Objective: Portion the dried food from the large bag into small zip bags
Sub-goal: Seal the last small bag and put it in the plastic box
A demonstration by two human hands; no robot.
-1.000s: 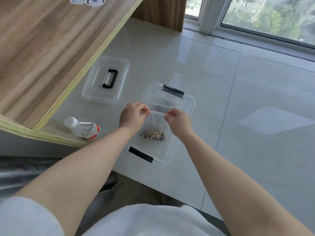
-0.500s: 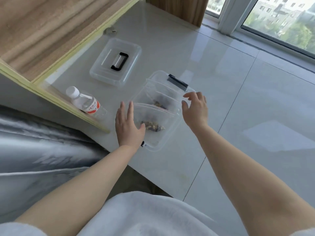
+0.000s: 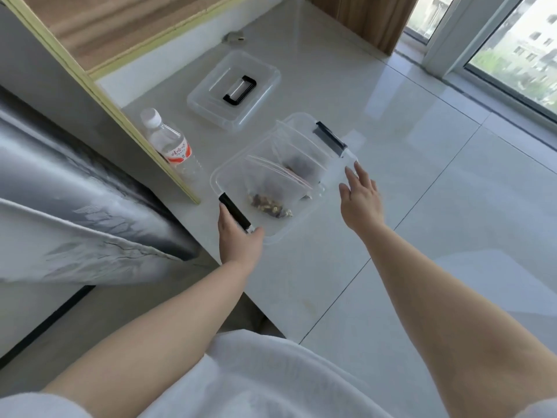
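Glossy white floor tiles carry a clear plastic bin holding small clear zip bags of dried food. Left hand grips its near black-latched edge; right hand hovers beside it, fingers spread.

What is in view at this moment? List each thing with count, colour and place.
storage box: 1, clear with black latches, on the white floor, centre
zip bags: at least 2, clear, inside the box; the near one holds brown dried food
lid: 1, clear with black handle, on the floor beyond the box
water bottle: 1, clear, white cap, red label, lying by the wooden shelf edge
wooden shelf: 1, light wood, upper left
window: right background
left hand: at the box's near latch end
right hand: fingers straight, at the box's right rim
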